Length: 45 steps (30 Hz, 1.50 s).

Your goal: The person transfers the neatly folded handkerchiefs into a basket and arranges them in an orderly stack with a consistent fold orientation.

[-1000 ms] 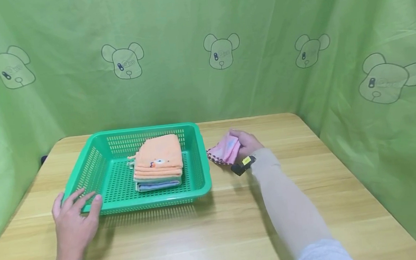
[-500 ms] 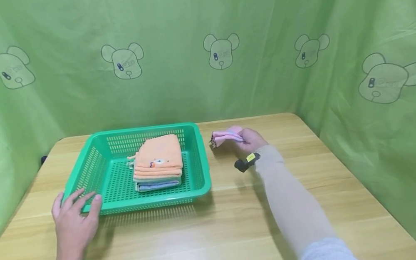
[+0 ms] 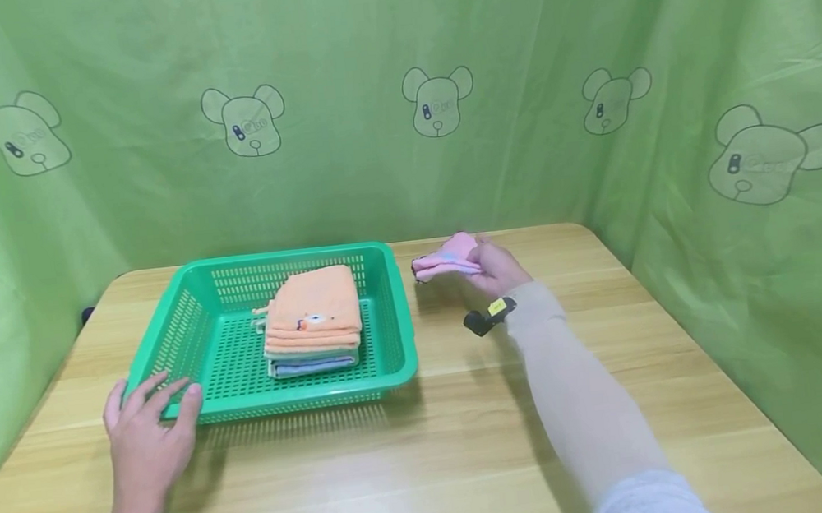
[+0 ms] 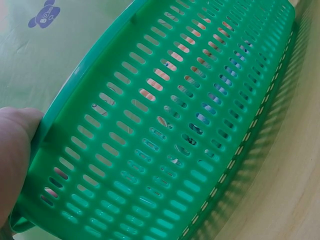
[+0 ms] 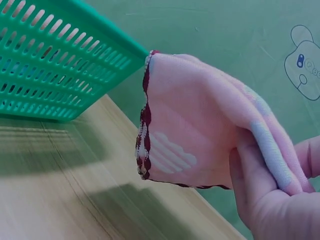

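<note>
In the head view, my left hand grips the front left corner of a green plastic basket, its fingers over the rim. The left wrist view shows the basket's slotted front wall and part of my hand at the rim. Right of the basket, my right hand holds a folded pink towel above the table. Seen from the right wrist, the towel has a dark red and white stitched edge and a pale cloud-like patch; fingers and thumb pinch its folded end. A stack of folded towels, peach on top, lies inside the basket.
The basket stands on a light wooden table, towards the back left. Behind and along both sides hangs a green curtain with bear-head outlines. Below the peach towel, pale green and blue towel edges show.
My right hand has moved back and slightly right with the pink towel, which has turned from hanging steeply to lying flatter. My left hand and the basket have stayed put.
</note>
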Available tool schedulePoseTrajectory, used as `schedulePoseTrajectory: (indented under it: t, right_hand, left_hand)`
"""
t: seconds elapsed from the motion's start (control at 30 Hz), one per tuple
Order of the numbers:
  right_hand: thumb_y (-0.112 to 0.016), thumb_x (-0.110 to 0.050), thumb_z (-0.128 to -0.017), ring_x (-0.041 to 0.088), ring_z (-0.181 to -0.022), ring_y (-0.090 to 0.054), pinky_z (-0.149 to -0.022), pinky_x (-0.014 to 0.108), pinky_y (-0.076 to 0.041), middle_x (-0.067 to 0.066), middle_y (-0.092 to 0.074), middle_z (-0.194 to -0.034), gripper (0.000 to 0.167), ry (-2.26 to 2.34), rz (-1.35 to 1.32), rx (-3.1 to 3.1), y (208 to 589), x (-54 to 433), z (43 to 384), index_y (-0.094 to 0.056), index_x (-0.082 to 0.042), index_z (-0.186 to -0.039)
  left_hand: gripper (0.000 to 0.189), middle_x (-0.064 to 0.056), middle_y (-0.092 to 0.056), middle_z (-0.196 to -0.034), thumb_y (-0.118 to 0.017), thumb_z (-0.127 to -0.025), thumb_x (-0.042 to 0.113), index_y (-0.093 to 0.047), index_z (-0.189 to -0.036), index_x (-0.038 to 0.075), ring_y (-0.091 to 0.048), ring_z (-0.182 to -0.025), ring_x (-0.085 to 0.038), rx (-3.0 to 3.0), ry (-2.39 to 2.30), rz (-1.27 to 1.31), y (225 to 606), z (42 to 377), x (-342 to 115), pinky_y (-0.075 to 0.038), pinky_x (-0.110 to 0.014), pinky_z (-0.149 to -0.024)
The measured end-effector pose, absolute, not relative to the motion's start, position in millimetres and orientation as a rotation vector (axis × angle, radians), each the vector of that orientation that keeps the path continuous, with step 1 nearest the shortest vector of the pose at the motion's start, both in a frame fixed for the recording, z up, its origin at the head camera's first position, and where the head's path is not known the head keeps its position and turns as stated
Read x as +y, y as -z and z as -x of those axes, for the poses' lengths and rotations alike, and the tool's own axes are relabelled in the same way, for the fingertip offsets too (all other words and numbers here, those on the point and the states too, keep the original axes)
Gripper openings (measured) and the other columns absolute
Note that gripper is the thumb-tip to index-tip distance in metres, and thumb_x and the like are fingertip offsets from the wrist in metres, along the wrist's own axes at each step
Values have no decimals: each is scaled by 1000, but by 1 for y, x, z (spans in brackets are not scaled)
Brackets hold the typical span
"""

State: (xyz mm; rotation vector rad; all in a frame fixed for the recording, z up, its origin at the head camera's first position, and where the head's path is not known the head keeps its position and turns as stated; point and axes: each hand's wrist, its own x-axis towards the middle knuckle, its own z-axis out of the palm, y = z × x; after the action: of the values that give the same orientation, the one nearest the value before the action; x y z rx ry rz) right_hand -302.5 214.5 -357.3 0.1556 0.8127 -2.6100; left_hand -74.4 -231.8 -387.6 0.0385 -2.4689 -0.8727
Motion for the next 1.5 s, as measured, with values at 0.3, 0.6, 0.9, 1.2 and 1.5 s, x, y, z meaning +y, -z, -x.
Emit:
schedulePoseTrajectory:
  t: [0.3,0.6,0.9,1.2,1.5]
  right_hand:
    - [-22,7,-99,42,-141,-21,-105,54,-35,16,-8,-159,63,2633,-133,883,350,207,301,-9,-16,-155]
    - [-36,0,-103,27,-137,-37,-94,27,-49,17,-27,-155,56,2621,-266,1229,338,200,300,-18,-11,-154]
    - [-37,-4,-103,25,-133,-42,-90,24,-51,16,-34,-151,48,2650,-255,1284,332,195,300,-25,-8,-150]
    - [-36,1,-102,26,-132,-43,-92,27,-51,15,-33,-152,54,2665,-248,1331,328,188,300,-21,-9,-152]
    - [-37,-2,-102,27,-134,-42,-96,29,-48,16,-33,-152,55,2654,-161,1301,322,181,298,-19,-5,-153]
  left_hand:
    - [41,-34,-52,-127,-55,-97,30,-65,-111,-7,-25,-135,-47,-2452,874,-33,388,75,-232,0,-52,-116]
    - [41,-34,-52,-127,-55,-97,30,-65,-112,-7,-26,-135,-47,-2460,861,-34,387,75,-231,0,-51,-116]
    - [41,-33,-53,-127,-55,-97,29,-65,-112,-7,-27,-134,-46,-2455,867,-31,388,75,-232,1,-51,-116]
    - [41,-34,-53,-127,-55,-97,29,-65,-111,-8,-26,-135,-46,-2448,874,-25,388,74,-231,0,-51,-116]
    - [41,-34,-51,-129,-54,-97,29,-64,-113,-8,-21,-137,-47,-2466,878,-42,386,74,-230,1,-52,-115]
